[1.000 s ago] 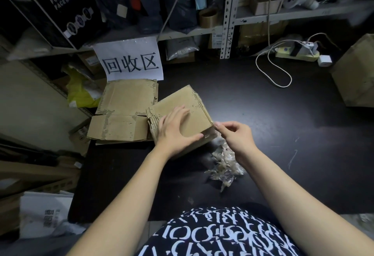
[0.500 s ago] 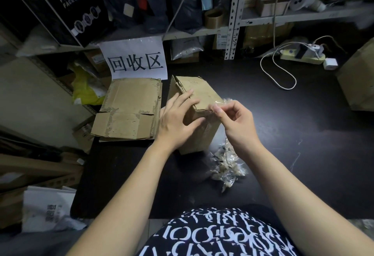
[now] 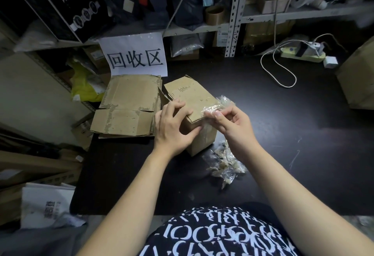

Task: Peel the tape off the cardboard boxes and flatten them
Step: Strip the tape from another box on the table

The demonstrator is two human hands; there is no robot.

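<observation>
View from above a dark table [image 3: 283, 134], looking down at a person's two bare forearms.

At the far left edge, a white bag [image 3: 44, 205] lies low beside the table, with a yellow bag [image 3: 85, 85] higher up. At upper left a black case [image 3: 66, 2] printed "FULL FACE MASK" leans on a shelf. Below it a white paper sign [image 3: 135, 55] with three large black characters hangs over the table's back edge.

Just under the sign, left of centre, a stack [image 3: 127, 108] of flattened cardboard lies on the table.

Touching the stack's right side, at the centre of the frame, a small brown box [image 3: 192, 98] stands on the table. The left hand [image 3: 172, 126] clasps its near left top edge, with spread fingers bent over the top and the thumb on the near face.

Right of centre, the right hand [image 3: 230, 124] pinches a crinkled strip of clear tape [image 3: 218, 105] between thumb and fingertips. The strip is lifted at the box's right top edge. Whether its other end still sticks to the cardboard cannot be told.

Below the right hand, a heap of clear tape scraps [image 3: 224, 164] sits on the table, just beside the box.

At upper right, a white cable [image 3: 281, 67] loops from a yellow power strip [image 3: 301, 54]. A large carton [image 3: 358, 79] is cut off by the right edge.
</observation>
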